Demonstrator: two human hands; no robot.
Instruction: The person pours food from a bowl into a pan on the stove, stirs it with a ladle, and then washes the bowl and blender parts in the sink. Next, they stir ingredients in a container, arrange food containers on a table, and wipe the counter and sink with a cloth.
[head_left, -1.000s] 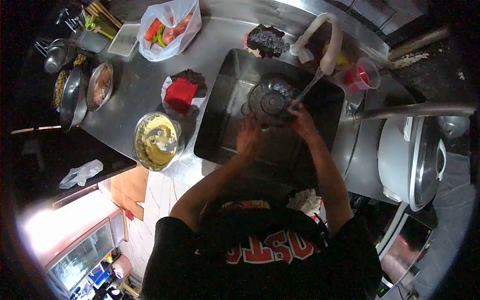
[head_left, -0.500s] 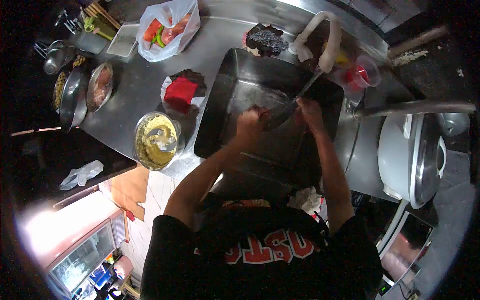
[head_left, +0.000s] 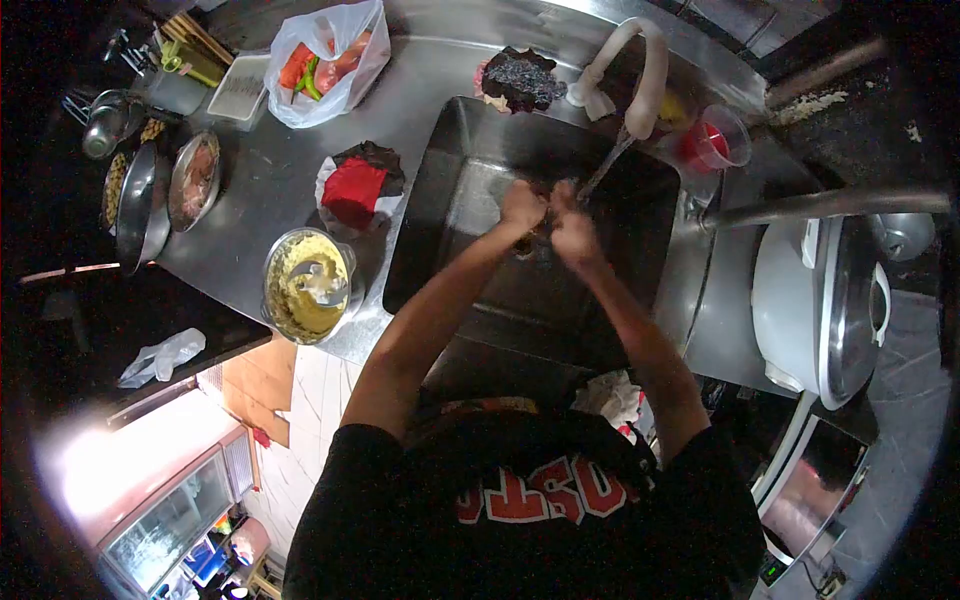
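My left hand (head_left: 523, 208) is closed above the sink (head_left: 410, 265), knuckles up. Close beside it, my right hand (head_left: 574, 232) is also closed and slightly blurred. Both grip a dark, limp thing that looks like a wet cloth (head_left: 541, 228); the hands hide most of it. Water (head_left: 607, 165) runs from the white faucet (head_left: 650, 85) into the sink just right of my hands.
On the counter to the left are a red and black cloth (head_left: 355, 190), a tub of yellow mash (head_left: 310, 285), a bag of vegetables (head_left: 325, 65) and a bowl of meat (head_left: 195, 180). A dark scrubber (head_left: 522, 80) lies behind the sink. A white cooker (head_left: 790, 300) stands right.
My hands have come together; before, they were apart with the dark cloth stretched between them. My right hand moved left and down, my left hand slightly right and up. The water stream shows more clearly.
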